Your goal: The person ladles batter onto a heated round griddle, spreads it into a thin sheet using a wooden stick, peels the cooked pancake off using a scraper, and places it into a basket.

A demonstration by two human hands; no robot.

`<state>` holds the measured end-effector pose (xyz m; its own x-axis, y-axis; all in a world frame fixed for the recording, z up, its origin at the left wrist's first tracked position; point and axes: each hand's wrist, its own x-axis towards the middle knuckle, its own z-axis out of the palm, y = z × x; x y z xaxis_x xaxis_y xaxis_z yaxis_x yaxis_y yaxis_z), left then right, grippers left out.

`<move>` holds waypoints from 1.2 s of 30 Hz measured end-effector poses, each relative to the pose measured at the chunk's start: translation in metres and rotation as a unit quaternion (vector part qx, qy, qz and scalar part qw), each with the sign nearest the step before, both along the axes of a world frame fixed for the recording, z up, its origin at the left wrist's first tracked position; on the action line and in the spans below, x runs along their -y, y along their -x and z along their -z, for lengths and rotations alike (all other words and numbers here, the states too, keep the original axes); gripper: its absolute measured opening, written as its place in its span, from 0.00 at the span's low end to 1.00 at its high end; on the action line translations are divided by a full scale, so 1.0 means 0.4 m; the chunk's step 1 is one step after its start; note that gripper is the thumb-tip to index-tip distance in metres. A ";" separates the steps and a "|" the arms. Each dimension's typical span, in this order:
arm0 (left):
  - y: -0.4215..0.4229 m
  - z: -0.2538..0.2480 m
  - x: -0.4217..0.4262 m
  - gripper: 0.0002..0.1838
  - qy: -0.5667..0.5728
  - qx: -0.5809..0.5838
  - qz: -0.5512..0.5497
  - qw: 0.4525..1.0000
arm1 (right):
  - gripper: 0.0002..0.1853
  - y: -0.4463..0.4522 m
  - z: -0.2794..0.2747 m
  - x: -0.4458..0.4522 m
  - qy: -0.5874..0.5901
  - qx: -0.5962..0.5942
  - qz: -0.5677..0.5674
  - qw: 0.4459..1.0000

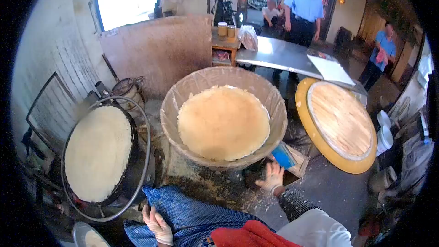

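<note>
My left hand (157,226) is low in the head view, fingers stretched out against a blue checked cloth (192,208) that looks like an apron. My right hand (273,177) reaches forward with its fingers spread, holding nothing, close to a blue flat object (284,157) by a wooden box edge (299,162). Ahead stands a wide plastic-lined basket (183,151) with a large round pale-brown flatbread (224,123) inside. To the left, a pale round of dough (97,153) covers a black round pan (130,155), with a metal ring (147,155) around it.
At right leans a yellow-rimmed round wooden board (340,119). Behind are a metal table (279,55), jars (222,29) and a plastic bag (248,37). A person in a blue shirt (305,4) stands beyond it; another person (382,50) is further right. White bowls (385,135) sit at the right.
</note>
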<state>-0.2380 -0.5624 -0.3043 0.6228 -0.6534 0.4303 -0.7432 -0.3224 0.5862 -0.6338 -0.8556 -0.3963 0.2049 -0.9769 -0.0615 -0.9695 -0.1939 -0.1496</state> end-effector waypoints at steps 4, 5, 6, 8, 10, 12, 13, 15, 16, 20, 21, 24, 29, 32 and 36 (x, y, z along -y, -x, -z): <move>0.055 -0.099 0.105 0.18 0.004 0.063 0.076 0.995 | 0.68 0.084 0.016 0.161 -0.046 -0.016 0.132 0.990; 0.066 -0.119 0.119 0.18 -0.011 0.086 0.091 0.992 | 0.70 0.091 0.021 0.180 -0.077 -0.015 0.150 0.986; 0.077 -0.132 0.129 0.18 -0.026 0.108 0.104 0.988 | 0.68 0.095 0.024 0.187 -0.093 -0.039 0.144 0.984; 0.096 -0.135 0.144 0.17 -0.032 0.124 0.112 0.985 | 0.62 0.100 0.059 0.207 -0.051 -0.098 0.122 0.986; 0.113 -0.131 0.141 0.16 -0.031 0.111 0.118 0.986 | 0.52 0.196 0.378 0.284 0.230 -0.193 0.086 0.950; 0.124 -0.130 0.126 0.15 -0.045 0.085 0.105 0.990 | 0.32 0.182 0.170 0.268 0.016 -0.085 0.090 0.992; 0.125 -0.125 0.116 0.15 -0.051 0.070 0.097 0.991 | 0.36 0.182 0.121 0.261 -0.004 -0.097 0.079 0.992; 0.114 -0.107 0.094 0.15 -0.039 0.069 0.095 0.992 | 0.51 0.176 0.053 0.253 -0.011 -0.090 0.118 0.989; 0.101 -0.099 0.084 0.15 -0.038 0.066 0.089 0.993 | 0.55 0.194 0.089 0.263 -0.021 -0.071 0.141 0.987; 0.084 -0.090 0.054 0.15 -0.046 0.057 0.070 0.995 | 0.37 0.216 0.244 0.246 0.035 -0.148 0.115 0.982; 0.074 -0.088 0.057 0.15 -0.042 0.053 0.069 0.995 | 0.33 0.210 0.252 0.236 0.030 -0.159 0.112 0.980; 0.055 -0.075 0.039 0.16 -0.027 0.031 0.058 0.997 | 0.17 0.125 0.085 0.020 -0.018 -0.059 -0.053 0.997; 0.029 -0.086 0.021 0.16 0.007 -0.007 0.040 0.999 | 0.19 -0.225 -0.171 -0.186 -0.159 0.568 -0.037 0.806; -0.014 -0.109 -0.013 0.18 0.026 -0.007 0.076 0.997 | 0.15 -0.482 -0.336 -0.134 -0.356 0.619 -0.122 0.689; -0.048 -0.143 -0.087 0.18 0.050 -0.020 0.030 0.998 | 0.16 -0.887 -0.396 -0.148 -0.160 0.470 -0.436 0.751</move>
